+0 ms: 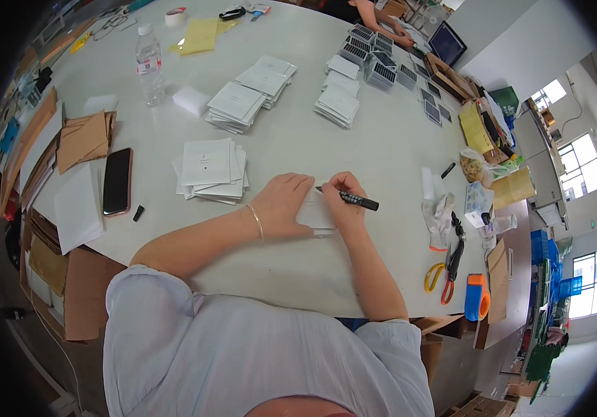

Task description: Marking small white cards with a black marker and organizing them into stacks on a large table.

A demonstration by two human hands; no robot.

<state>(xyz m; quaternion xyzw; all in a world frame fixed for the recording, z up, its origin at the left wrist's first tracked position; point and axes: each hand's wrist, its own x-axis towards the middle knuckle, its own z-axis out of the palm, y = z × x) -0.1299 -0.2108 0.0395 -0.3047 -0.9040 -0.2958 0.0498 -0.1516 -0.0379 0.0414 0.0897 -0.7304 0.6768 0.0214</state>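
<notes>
My left hand (286, 206) lies on a small white paper packet (320, 214) on the table, fingers stretched along its edge and thumb apart below. In my right hand (346, 207) is a black marker pen (359, 201), its tip at the packet's upper part. Much of the packet is hidden between the hands. Just left of them sits a loose pile of similar white packets (206, 163). Farther off stand more stacks of white packets (236, 104), and another white stack (338, 105) toward the right.
Left are a phone (117, 182), a black pen cap (138, 213), cardboard pieces (84, 139) and a water bottle (149, 66). Right lie pliers (455, 257), an orange-and-blue tape dispenser (478, 297) and a glove (439, 219). Small solar-panel units (382, 73) stand near another person's arm (375, 21).
</notes>
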